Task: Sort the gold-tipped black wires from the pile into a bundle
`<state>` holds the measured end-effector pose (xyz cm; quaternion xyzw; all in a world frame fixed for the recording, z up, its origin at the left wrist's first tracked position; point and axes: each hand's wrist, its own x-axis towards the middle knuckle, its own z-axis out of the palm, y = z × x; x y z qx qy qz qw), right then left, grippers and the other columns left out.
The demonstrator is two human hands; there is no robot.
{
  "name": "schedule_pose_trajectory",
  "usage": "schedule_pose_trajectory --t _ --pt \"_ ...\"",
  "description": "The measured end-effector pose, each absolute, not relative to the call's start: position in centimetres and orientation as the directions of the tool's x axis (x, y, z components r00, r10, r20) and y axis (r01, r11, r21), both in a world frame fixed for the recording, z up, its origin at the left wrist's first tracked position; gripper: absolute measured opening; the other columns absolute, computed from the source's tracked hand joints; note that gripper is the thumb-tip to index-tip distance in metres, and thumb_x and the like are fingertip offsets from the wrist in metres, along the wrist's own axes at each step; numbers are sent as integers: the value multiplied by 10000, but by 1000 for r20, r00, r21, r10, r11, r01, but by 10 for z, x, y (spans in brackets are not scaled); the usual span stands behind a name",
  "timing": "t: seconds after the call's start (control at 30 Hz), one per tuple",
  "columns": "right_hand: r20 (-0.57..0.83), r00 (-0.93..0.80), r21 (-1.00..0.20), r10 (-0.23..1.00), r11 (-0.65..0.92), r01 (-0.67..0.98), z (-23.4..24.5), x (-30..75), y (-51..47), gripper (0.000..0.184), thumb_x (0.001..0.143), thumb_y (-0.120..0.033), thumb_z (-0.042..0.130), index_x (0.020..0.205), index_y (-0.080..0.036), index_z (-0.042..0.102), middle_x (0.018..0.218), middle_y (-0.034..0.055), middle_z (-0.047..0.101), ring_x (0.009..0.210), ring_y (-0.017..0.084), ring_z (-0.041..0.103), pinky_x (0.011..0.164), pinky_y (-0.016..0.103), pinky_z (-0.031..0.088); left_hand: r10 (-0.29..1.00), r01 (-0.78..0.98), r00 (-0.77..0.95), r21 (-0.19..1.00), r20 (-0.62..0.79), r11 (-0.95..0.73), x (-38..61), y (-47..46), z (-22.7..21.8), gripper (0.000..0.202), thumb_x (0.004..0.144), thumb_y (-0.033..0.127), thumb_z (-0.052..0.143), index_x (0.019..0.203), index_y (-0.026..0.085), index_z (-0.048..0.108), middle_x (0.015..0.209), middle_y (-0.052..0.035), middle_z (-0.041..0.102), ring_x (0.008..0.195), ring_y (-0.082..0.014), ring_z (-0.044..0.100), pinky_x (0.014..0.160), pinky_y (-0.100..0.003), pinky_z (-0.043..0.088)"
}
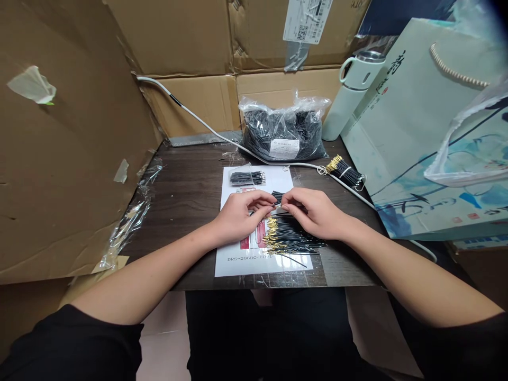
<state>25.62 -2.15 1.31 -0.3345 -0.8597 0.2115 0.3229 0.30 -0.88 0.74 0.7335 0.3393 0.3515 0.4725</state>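
My left hand (pixel 244 216) and my right hand (pixel 313 212) meet over the white printed sheet (pixel 228 262), fingertips nearly touching. Both are closed in a pinch, and the small thin piece between them is mostly hidden by the fingers. Right below lies a loose pile of black wires (pixel 293 235) with gold-coloured terminals at their left ends. Some short black pieces (pixel 277 197) show just behind the fingertips. Farther back on the sheet rests a bundle of black wires (pixel 246 178) in clear wrapping.
A clear bag of black pieces (pixel 283 132) stands at the back, beside a pale green bottle (pixel 351 98). A white cable (pixel 206 124) crosses the desk. Right of it lies a tied wire bundle (pixel 345 172), near a large paper bag (pixel 420 137). Cardboard (pixel 71 159) walls the left.
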Motion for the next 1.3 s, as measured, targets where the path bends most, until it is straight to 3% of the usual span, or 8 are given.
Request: schedule_pose_trajectory --t 0.3,0.4,0.67,0.8,1.0,1.3 --pt "386 -582 -622 716 668 408 17 257 -24 27 1066 -198 631 1082 -191 652 964 47 658 820 175 602 763 337 492 811 244 541 881 224 -406 2 -9 13 129 984 189 733 1088 171 807 1028 -47 821 894 -152 763 869 -295 626" --pt "423 -576 -602 699 692 398 18 259 -24 75 1037 -158 645 1100 -192 669 999 61 647 841 183 599 758 346 496 811 301 529 839 248 -454 1 -9 15 113 986 191 735 1051 190 828 984 -28 826 851 -147 747 827 -290 599" --pt "465 -546 -587 697 704 399 13 256 -22 122 1100 -216 627 1120 -193 745 981 65 709 820 180 633 741 350 511 785 362 518 744 341 -562 0 -9 15 107 989 204 763 1032 233 857 977 -5 840 849 -146 753 796 -282 563" --pt "456 -540 -596 707 694 405 14 253 -25 134 1106 -228 624 1114 -192 752 941 55 725 821 178 648 756 347 516 797 369 500 749 338 -550 0 -10 16 95 973 187 766 1007 217 849 943 -5 836 784 -134 735 758 -266 566" --pt "422 -481 -675 768 621 399 16 252 -27 48 1017 -182 662 1058 -191 683 918 44 652 757 157 563 621 295 458 812 359 468 765 348 -535 1 -12 18 83 970 225 769 982 204 848 947 -24 840 826 -164 766 779 -291 603" --pt "414 -482 -684 772 613 395 18 252 -27 81 1068 -214 633 1021 -187 694 895 34 666 752 150 574 677 310 473 815 353 450 765 366 -539 2 -13 20 70 966 217 781 972 205 850 941 -24 840 820 -163 766 771 -285 598"
